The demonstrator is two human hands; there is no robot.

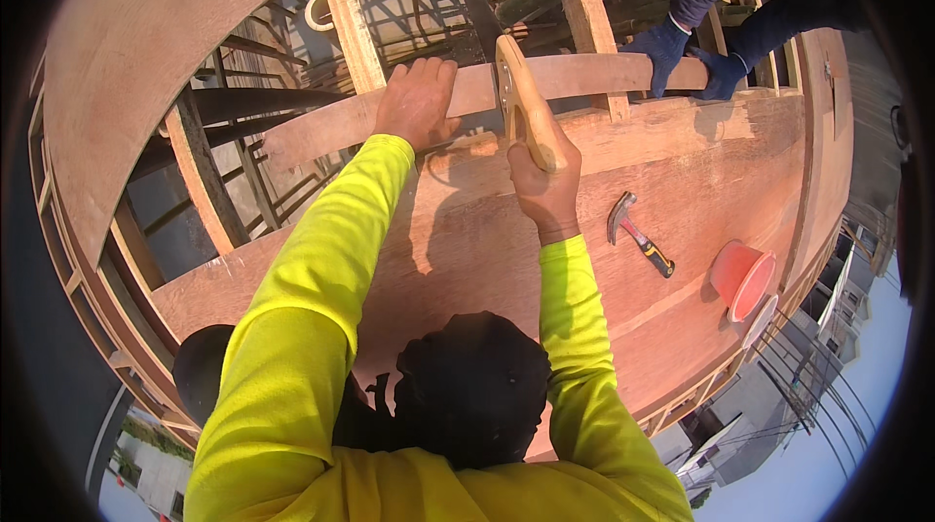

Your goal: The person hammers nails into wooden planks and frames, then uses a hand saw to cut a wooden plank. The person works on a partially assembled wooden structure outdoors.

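Observation:
My right hand (pixel 545 181) is wrapped round the wooden handle of a handsaw (pixel 526 98). The dark blade runs away from me across a long, narrow plywood strip (pixel 575 76), seen nearly edge-on at the handle. Left of the saw, my left hand (pixel 417 103) grips the same strip, its fingers bent over the far edge. The strip bridges a gap over wooden joists. At its right end a co-worker's gloved hands (pixel 662 55) hold it. A claw hammer (pixel 640 234) with a red and black handle lies on the plywood sheet (pixel 487 249) to the right of my right forearm.
A red plastic bucket (pixel 742 279) stands at the right, beside a white round lid or container (pixel 760 321). Beyond the sheet, joists (pixel 353 25) cross an open gap with poles far below. Another plywood sheet (pixel 166 25) covers the upper left. Rooftops and wires show beyond the lower-right edge.

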